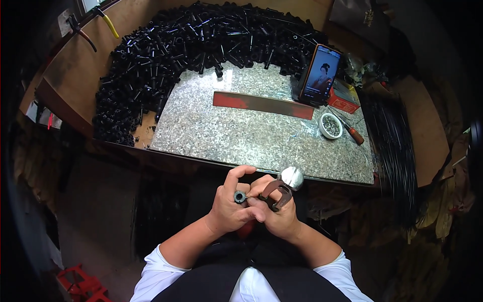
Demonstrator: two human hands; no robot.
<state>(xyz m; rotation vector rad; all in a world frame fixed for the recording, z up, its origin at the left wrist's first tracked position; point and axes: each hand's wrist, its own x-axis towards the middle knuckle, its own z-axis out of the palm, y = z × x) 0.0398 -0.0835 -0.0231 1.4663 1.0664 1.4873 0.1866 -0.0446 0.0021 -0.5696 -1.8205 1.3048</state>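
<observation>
In front of my body, just off the near edge of the stone slab (201, 121), my two hands are close together. My left hand (226, 206) holds a small black tubular part (240, 197), its round hole facing up, with the index finger curled above it. Fingertips of my right hand (279, 216) meet the part's side. The same right hand is closed around a hand tool (291, 180) with a round, shiny silver head and brown curved arms; its exact kind I cannot make out. The inner fingers of both hands partly hide one another.
A big heap of black tubular parts (201, 38) rings the slab's far and left sides. On the slab are a red-and-grey metal strip (261, 104), a propped phone (320, 74), a white bowl of small metal pieces (330, 126) and a screwdriver (356, 136). Black thin strands (392, 156) hang right.
</observation>
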